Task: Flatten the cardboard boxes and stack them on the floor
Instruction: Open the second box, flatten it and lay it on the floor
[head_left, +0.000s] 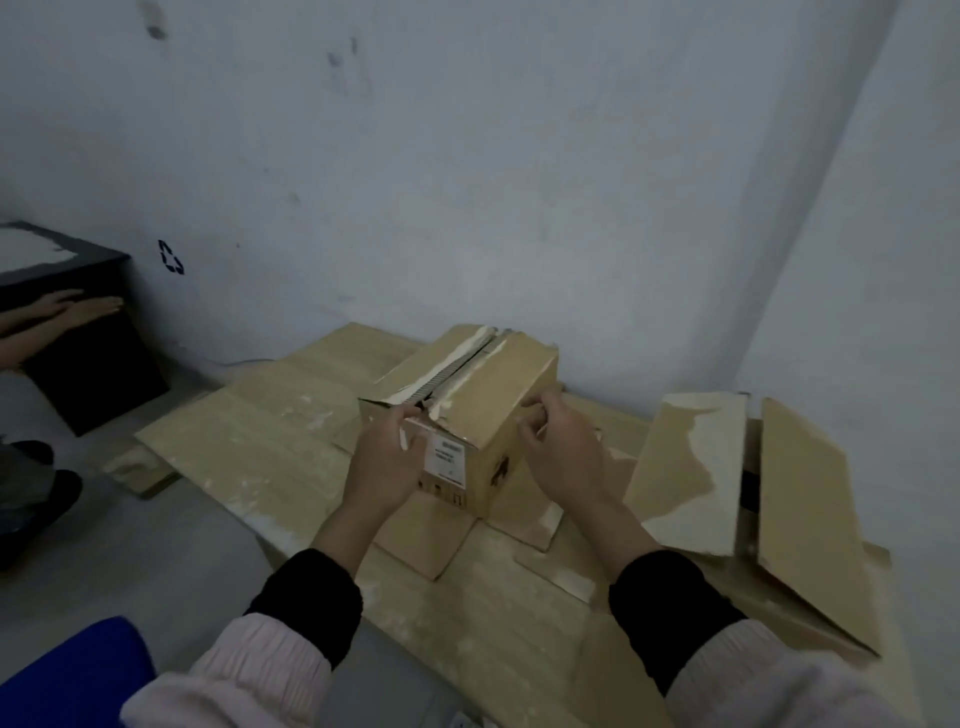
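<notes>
A small closed cardboard box (485, 400) with a torn top seam and a white label stands on flattened cardboard sheets (270, 431) spread over the floor. My left hand (387, 457) grips the box's near end at the top flap edge. Against the box's right side, my right hand (563, 449) pinches near the upper edge. To the right an open cardboard box (753, 483) stands with its flaps up.
A black box (93, 364) sits at the left by the wall, with another person's hands (67, 312) resting on it and dark shoes (36, 483) below. A blue object (72, 670) is at the bottom left. The wall runs close behind the cardboard.
</notes>
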